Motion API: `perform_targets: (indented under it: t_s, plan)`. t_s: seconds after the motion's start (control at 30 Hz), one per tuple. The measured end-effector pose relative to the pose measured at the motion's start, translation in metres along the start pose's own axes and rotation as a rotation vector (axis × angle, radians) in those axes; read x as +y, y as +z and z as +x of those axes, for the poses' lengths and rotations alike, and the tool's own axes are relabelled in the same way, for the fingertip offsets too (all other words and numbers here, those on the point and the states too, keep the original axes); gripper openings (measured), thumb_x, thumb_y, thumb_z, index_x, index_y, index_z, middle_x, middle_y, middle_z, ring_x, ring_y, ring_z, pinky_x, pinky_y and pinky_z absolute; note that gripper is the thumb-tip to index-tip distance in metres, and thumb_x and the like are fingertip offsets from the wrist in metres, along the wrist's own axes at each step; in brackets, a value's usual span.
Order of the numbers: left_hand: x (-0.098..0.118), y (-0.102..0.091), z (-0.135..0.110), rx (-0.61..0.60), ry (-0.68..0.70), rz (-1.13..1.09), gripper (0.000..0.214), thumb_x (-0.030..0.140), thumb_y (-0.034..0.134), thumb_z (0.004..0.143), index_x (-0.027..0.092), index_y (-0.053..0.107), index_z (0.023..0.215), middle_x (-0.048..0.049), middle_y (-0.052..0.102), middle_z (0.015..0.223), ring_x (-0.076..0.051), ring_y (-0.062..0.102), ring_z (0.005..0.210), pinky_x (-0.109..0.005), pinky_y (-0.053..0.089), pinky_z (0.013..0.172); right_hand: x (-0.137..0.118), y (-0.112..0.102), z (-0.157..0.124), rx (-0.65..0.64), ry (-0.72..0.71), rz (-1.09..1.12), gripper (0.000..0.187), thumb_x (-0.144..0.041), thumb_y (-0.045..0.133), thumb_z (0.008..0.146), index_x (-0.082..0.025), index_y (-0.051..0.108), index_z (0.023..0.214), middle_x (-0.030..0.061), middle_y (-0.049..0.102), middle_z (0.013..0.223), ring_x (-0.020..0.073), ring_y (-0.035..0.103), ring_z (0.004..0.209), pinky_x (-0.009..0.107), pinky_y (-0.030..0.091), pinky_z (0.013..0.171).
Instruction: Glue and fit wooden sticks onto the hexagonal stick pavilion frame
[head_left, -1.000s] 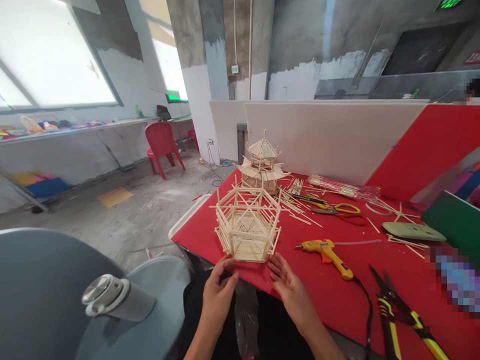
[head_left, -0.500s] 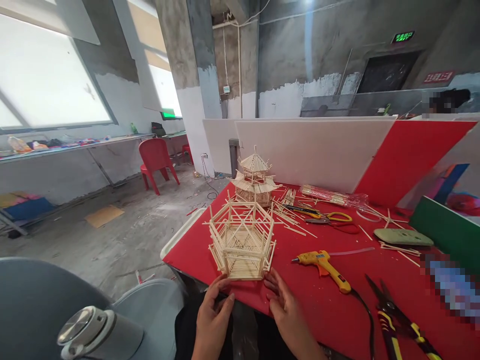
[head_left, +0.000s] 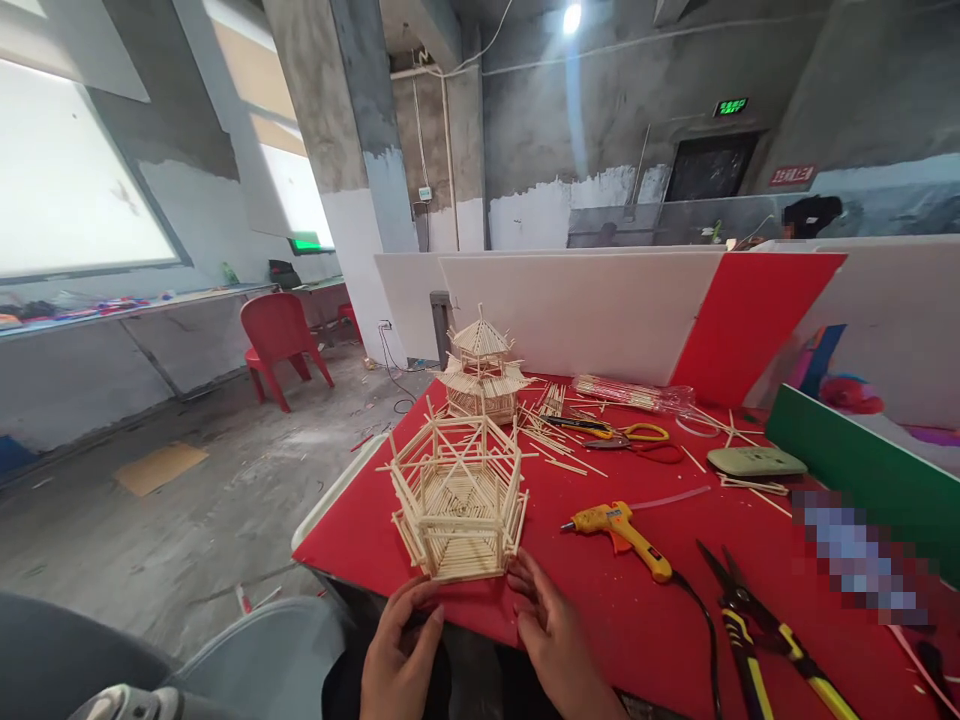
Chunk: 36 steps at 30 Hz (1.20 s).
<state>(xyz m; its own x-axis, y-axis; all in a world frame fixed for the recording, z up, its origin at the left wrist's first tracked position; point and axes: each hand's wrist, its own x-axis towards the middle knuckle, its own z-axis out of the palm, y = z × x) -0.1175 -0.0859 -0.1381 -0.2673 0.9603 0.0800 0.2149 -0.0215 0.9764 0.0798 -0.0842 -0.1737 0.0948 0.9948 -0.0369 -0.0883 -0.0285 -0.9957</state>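
Note:
A six-sided model frame point(head_left: 457, 522) of thin pale wooden sticks stands at the near edge of the red table, with a ringed stick floor and an open top crossed by sticks. At its front left bottom corner, the curled fingers of my left hand point(head_left: 401, 640) hold the base, the thumb a little apart. My right hand point(head_left: 553, 635) holds the front right corner with bent fingertips, its thumb lower down. Just behind the frame rises a stick pagoda point(head_left: 484, 370) with two tiered roofs. A yellow glue gun point(head_left: 626, 535) lies to the right of my right hand.
Large black-and-yellow shears point(head_left: 757, 610) lie at the right front. Scissors point(head_left: 637, 440), loose sticks point(head_left: 566, 465), a bagged bundle of sticks point(head_left: 634, 392) and a green case point(head_left: 756, 461) lie farther back. White panels point(head_left: 570, 310) border the table. A grey stool point(head_left: 255, 650) stands left.
My view has turned somewhat to the right, so everything sits farther left in the picture. Both hands remain at the frame's front corners, and the frame stays in its place on the table.

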Motion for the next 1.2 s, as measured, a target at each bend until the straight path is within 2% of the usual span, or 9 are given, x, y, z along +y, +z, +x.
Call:
perform_targets:
  t_s: [0.1,0.37,0.57,0.7,0.83,1.0,1.1,1.2]
  plan:
    - [0.001,0.000,0.001,0.010,0.045,0.017,0.041,0.054,0.076,0.068,0.020,0.080,0.089,-0.0117,0.074,0.102,-0.030,0.070,0.100,-0.039,0.060,0.087,-0.001,0.002,0.001,0.006,0.015,0.029,0.064,-0.020,0.059,0.072,-0.021,0.057,0.136,0.0117,0.064,0.134,0.0245,0.063,0.121,0.040,0.048,0.105]
    - [0.004,0.007,-0.005,0.006,0.112,0.039,0.034,0.049,0.074,0.073,0.020,0.080,0.089,-0.0120,0.070,0.106,-0.029,0.071,0.099,-0.034,0.063,0.076,-0.007,0.008,0.003,0.006,0.092,0.205,0.062,-0.021,0.062,0.066,-0.021,0.062,0.128,0.0115,0.065,0.132,0.0256,0.064,0.116,0.040,0.050,0.101]
    - [0.001,0.008,-0.001,-0.001,0.128,0.067,0.032,0.048,0.072,0.075,0.020,0.080,0.090,-0.0136,0.069,0.117,-0.029,0.072,0.100,-0.034,0.063,0.078,-0.010,0.008,0.000,-0.069,0.091,0.129,0.064,-0.018,0.059,0.069,-0.023,0.061,0.133,0.0098,0.062,0.139,0.0250,0.061,0.120,0.039,0.049,0.101]
    - [0.005,0.007,-0.001,0.040,0.221,0.131,0.029,0.045,0.070,0.078,0.020,0.079,0.088,-0.0119,0.072,0.106,-0.024,0.074,0.085,-0.030,0.063,0.067,-0.014,0.007,0.000,-0.119,0.059,0.007,0.066,-0.018,0.058,0.072,-0.023,0.058,0.138,0.0086,0.060,0.141,0.0244,0.060,0.122,0.037,0.049,0.100]
    - [0.028,0.011,-0.003,0.135,0.446,0.255,0.020,0.038,0.066,0.085,0.021,0.076,0.083,-0.0054,0.072,0.086,-0.018,0.071,0.072,-0.026,0.060,0.064,-0.033,0.002,-0.002,-0.200,0.069,-0.127,0.064,-0.019,0.057,0.076,-0.020,0.057,0.141,0.0086,0.061,0.141,0.0240,0.057,0.127,0.034,0.048,0.101]
    - [0.077,0.030,0.000,0.177,0.734,0.313,0.012,0.023,0.062,0.091,0.022,0.073,0.095,-0.0047,0.070,0.095,-0.017,0.069,0.087,-0.026,0.057,0.079,-0.084,-0.017,-0.007,-0.316,0.012,-0.356,0.051,-0.023,0.054,0.084,-0.019,0.065,0.133,0.0091,0.068,0.132,0.0236,0.066,0.114,0.033,0.051,0.096]
    - [0.102,0.046,0.005,0.205,0.811,0.301,0.016,0.019,0.061,0.092,0.020,0.069,0.105,-0.0068,0.068,0.104,-0.017,0.067,0.093,-0.028,0.055,0.081,-0.116,-0.042,0.001,-0.355,-0.062,-0.488,0.044,-0.027,0.053,0.088,-0.023,0.069,0.128,0.0072,0.074,0.122,0.0226,0.070,0.105,0.031,0.053,0.089]
    - [0.114,0.060,0.013,0.228,0.774,0.272,0.024,0.023,0.064,0.091,0.019,0.065,0.115,-0.0079,0.067,0.108,-0.014,0.064,0.076,-0.024,0.052,0.061,-0.141,-0.075,0.028,-0.310,-0.156,-0.750,0.039,-0.030,0.053,0.090,-0.023,0.072,0.123,0.0064,0.075,0.120,0.0224,0.070,0.107,0.030,0.051,0.092]
